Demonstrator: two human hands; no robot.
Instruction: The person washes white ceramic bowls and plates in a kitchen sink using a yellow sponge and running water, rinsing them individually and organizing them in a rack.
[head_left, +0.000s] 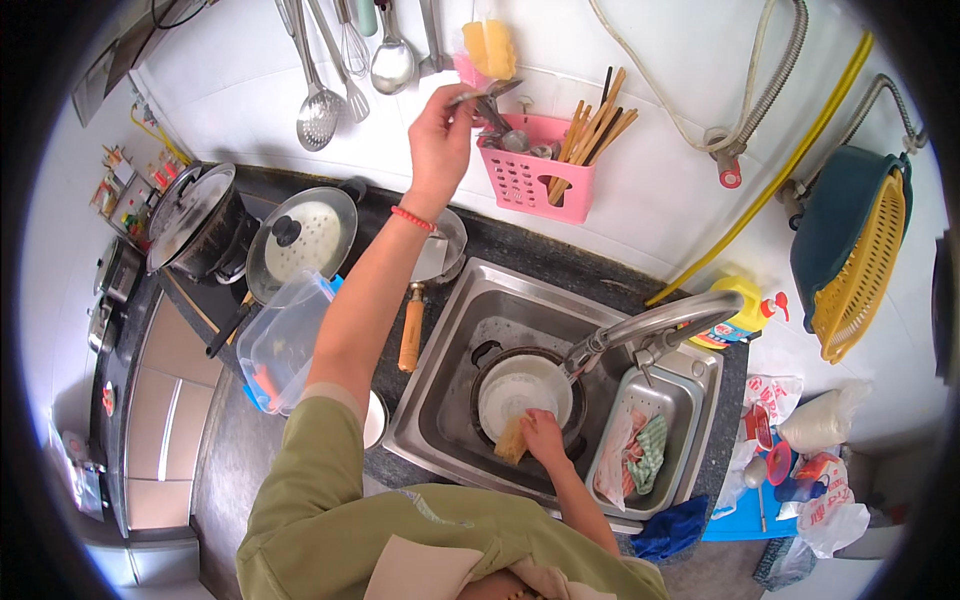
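My left hand (442, 142) is raised at the wall, pinching a small metal utensil (496, 97) beside the top of a pink perforated utensil holder (536, 199). Blur hides exactly what kind of utensil it is. The holder carries chopsticks (592, 139) and several metal pieces of cutlery. Low over the sink, my right hand (543, 435) grips a yellowish sponge (511, 441) at the near edge of a white bowl (517, 386). That bowl rests inside a dark round pot (477, 397) in the steel sink basin (450, 420).
The faucet (660, 315) arches over the sink, beside a small basin (600, 499) with cloths. A yellow detergent bottle (731, 307) stands behind. Left are a clear plastic box (289, 330), a wooden-handled utensil (411, 330), a lidded pan (300, 240) and a large pot (199, 225).
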